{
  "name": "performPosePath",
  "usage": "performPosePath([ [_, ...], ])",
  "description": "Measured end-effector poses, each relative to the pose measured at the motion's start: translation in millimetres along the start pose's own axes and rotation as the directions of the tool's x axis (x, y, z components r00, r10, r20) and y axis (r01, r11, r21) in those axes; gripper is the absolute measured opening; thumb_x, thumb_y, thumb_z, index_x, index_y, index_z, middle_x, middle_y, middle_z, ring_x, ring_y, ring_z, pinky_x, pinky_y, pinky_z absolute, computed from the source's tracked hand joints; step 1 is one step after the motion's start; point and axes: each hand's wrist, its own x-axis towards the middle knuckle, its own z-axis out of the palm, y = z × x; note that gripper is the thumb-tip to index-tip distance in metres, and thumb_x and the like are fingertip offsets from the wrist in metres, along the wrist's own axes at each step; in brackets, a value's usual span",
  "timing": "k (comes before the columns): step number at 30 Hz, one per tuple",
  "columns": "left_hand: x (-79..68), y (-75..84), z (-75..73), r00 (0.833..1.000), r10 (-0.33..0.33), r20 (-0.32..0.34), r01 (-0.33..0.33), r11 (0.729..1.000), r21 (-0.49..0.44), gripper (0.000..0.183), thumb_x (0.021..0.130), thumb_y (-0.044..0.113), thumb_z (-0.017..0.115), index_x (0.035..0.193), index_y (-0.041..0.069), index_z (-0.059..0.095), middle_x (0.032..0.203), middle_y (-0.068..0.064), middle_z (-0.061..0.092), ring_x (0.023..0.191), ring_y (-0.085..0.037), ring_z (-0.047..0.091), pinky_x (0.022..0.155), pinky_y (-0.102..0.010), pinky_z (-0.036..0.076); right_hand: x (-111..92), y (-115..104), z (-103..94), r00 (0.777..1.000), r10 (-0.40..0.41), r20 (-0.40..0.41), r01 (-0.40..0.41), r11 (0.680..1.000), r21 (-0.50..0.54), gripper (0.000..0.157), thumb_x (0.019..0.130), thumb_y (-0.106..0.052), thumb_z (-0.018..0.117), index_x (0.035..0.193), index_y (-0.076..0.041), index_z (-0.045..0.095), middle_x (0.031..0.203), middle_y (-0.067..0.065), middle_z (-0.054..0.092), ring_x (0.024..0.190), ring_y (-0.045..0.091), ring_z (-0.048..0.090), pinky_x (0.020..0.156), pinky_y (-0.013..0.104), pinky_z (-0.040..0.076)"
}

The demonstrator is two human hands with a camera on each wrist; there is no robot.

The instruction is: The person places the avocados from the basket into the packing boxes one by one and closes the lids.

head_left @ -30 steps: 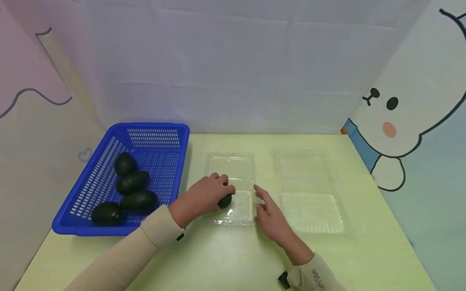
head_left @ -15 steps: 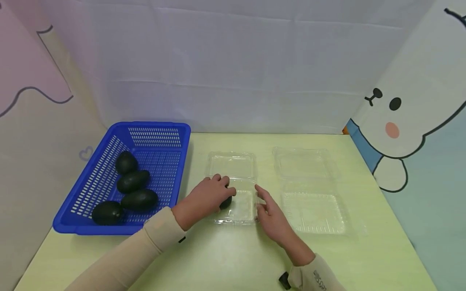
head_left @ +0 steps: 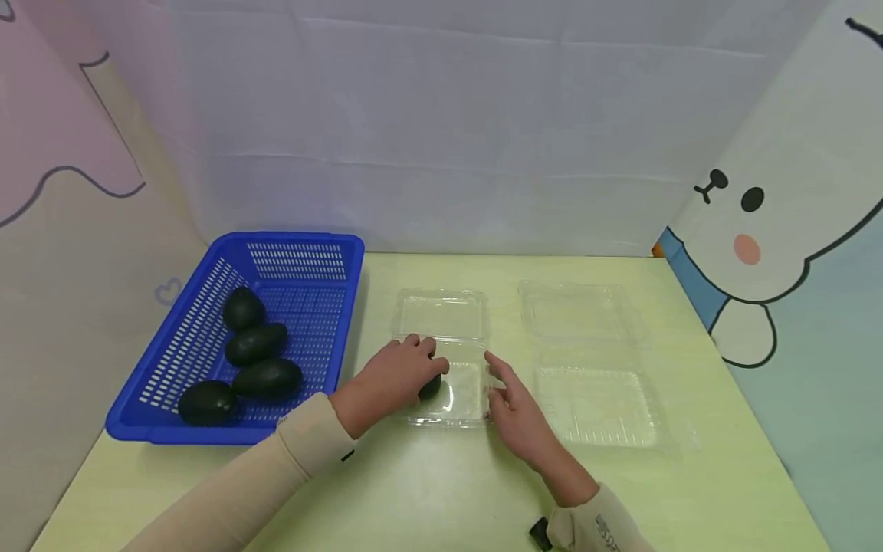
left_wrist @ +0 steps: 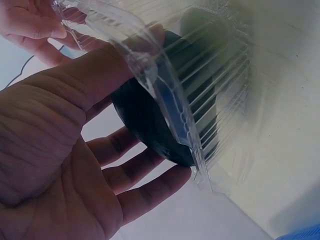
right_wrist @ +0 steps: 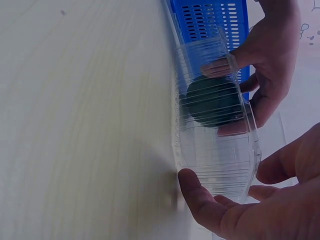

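In the head view my left hand reaches into the near half of the smaller clear plastic clamshell container. Its fingers and thumb curl round a dark green avocado; the right wrist view shows this avocado low inside the container, at its left end. My right hand is at the container's right side. Seen from the right wrist, its thumb and fingers grip the right end from both sides. From above, the left hand hides most of the avocado.
A blue plastic basket on the left holds several avocados. Right of my right hand lies a larger clear clamshell container with its lid folded back. A white cloth backdrop stands behind the table.
Almost nothing differs. The head view has shifted slightly, while both hands keep their places on the avocado and the container.
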Motion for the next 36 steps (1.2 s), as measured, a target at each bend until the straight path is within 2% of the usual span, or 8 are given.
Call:
performPosePath([
  [5, -0.5, 0.0, -1.9, 1.000, -0.008, 0.009, 0.008, 1.000, 0.005, 0.044, 0.078, 0.022, 0.092, 0.116, 0.021, 0.069, 0.108, -0.007, 0.062, 0.101, -0.028, 0.061, 0.077, -0.040, 0.057, -1, -1, -0.1, 1.000, -0.002, -0.001, 0.002, 1.000, -0.003, 0.057, 0.104, 0.001, 0.043, 0.160, -0.009, 0.036, 0.157, 0.025, 0.039, 0.133, 0.046, 0.053, 0.086, 0.038, 0.055],
  [13, -1.1, -0.8, -15.4, 0.998, -0.048, 0.042, 0.051, 0.996, -0.070, 0.050, 0.078, 0.023, 0.092, 0.123, 0.020, 0.070, 0.116, -0.008, 0.064, 0.104, -0.028, 0.060, 0.080, -0.041, 0.056, 0, 0, -0.1, 1.000, 0.007, 0.001, -0.007, 1.000, 0.002, 0.057, 0.104, 0.002, 0.043, 0.160, -0.009, 0.034, 0.158, 0.025, 0.039, 0.133, 0.045, 0.053, 0.088, 0.042, 0.055],
  [18, -2.5, -5.5, -19.8, 0.998, -0.046, 0.044, 0.050, 0.994, -0.099, 0.055, 0.077, 0.027, 0.093, 0.126, 0.020, 0.068, 0.119, -0.008, 0.063, 0.106, -0.029, 0.060, 0.081, -0.041, 0.056, -1, -1, -0.4, 1.000, -0.011, 0.000, 0.011, 1.000, 0.025, 0.056, 0.104, 0.002, 0.043, 0.159, -0.007, 0.035, 0.156, 0.027, 0.039, 0.132, 0.047, 0.053, 0.088, 0.046, 0.056],
  [25, -5.4, -12.8, -31.6, 0.994, -0.087, 0.069, 0.096, 0.984, -0.150, 0.058, 0.080, 0.028, 0.091, 0.133, 0.019, 0.067, 0.123, -0.008, 0.062, 0.112, -0.029, 0.059, 0.084, -0.041, 0.055, 0, 0, -0.3, 1.000, -0.002, -0.004, 0.002, 1.000, 0.004, 0.057, 0.104, 0.003, 0.042, 0.160, -0.009, 0.035, 0.157, 0.026, 0.039, 0.131, 0.046, 0.054, 0.085, 0.041, 0.057],
  [36, -11.9, -18.9, -50.3, 0.992, -0.118, 0.049, 0.126, 0.973, -0.194, 0.061, 0.083, 0.033, 0.089, 0.137, 0.019, 0.065, 0.128, -0.007, 0.060, 0.117, -0.030, 0.058, 0.090, -0.041, 0.056, 0, 1, 0.5, 1.000, 0.002, -0.008, -0.002, 1.000, -0.005, 0.058, 0.103, 0.002, 0.042, 0.160, -0.009, 0.035, 0.155, 0.027, 0.040, 0.129, 0.045, 0.055, 0.081, 0.038, 0.057],
])
